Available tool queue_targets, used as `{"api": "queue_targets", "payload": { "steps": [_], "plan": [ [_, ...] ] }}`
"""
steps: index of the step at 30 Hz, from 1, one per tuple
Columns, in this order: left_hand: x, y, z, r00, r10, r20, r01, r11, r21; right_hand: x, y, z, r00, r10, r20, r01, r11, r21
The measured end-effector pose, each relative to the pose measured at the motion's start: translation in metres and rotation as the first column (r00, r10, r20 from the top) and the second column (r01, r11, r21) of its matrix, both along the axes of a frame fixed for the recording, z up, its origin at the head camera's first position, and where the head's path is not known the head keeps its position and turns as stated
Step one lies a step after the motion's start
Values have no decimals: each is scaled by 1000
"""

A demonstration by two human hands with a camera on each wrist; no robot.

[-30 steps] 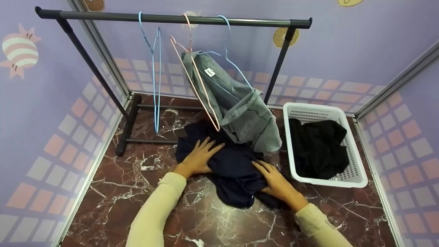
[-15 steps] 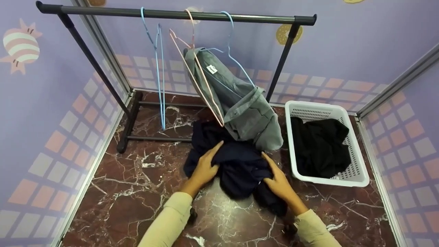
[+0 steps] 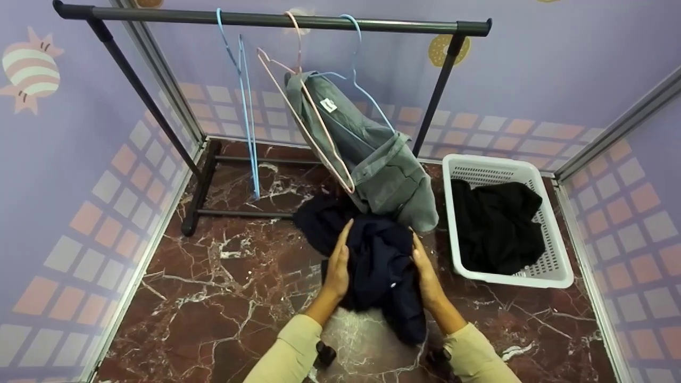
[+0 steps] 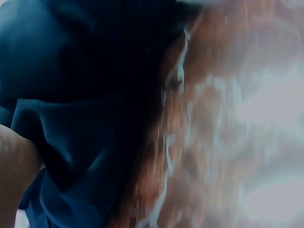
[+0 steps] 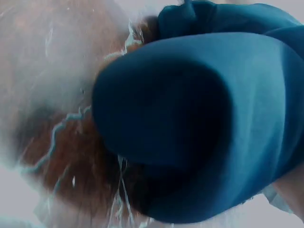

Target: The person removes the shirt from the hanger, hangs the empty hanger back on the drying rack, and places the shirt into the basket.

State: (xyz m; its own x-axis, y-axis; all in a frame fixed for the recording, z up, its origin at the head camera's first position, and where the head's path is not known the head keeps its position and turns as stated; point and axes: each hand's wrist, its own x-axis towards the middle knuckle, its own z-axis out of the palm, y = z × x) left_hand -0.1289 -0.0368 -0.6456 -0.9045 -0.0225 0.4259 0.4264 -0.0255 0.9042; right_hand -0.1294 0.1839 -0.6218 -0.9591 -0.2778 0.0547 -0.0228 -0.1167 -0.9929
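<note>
A crumpled navy garment lies bunched on the floor in the head view, a small white spot on its front. Along its left side rests my left hand, fingers extended. My right hand presses the opposite side, fingers also fairly straight, so the cloth is squeezed between both hands. The left wrist view shows dark folds of the garment beside part of the hand. A rounded, hollow fold of the garment fills the right wrist view. The garment's exact kind cannot be told.
A black clothes rack stands behind, holding a bare blue hanger, a pink hanger and another blue hanger. A grey garment hangs there, drooping close to the navy cloth. At right, a white basket contains black clothing.
Both hands have drawn inward, gathering the spread navy garment into a narrower bundle. The left hand has moved right, off the top of the cloth to its side.
</note>
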Motion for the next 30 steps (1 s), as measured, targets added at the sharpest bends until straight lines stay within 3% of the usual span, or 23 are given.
{"api": "queue_targets", "payload": {
  "steps": [7, 12, 17, 24, 30],
  "plan": [
    [10, 25, 11, 997, 23, 68, -21, 999, -27, 3, -18, 1, 996, -78, 42, 71, 986, 154],
    [24, 43, 25, 990, 55, 129, -46, 996, -73, 9, -20, 8, 998, -58, 25, 53, 980, 190],
    [44, 62, 45, 986, 95, 140, -78, 990, -120, 19, -8, 27, 999, -46, -4, 46, 969, 244],
    [66, 85, 76, 997, 6, 77, 2, 994, -108, 38, 24, 67, 998, -44, -45, 54, 964, 262],
    [72, 100, 104, 997, -79, -17, 78, 996, -50, 54, 45, 103, 986, -58, -155, 99, 958, 269]
  ]
}}
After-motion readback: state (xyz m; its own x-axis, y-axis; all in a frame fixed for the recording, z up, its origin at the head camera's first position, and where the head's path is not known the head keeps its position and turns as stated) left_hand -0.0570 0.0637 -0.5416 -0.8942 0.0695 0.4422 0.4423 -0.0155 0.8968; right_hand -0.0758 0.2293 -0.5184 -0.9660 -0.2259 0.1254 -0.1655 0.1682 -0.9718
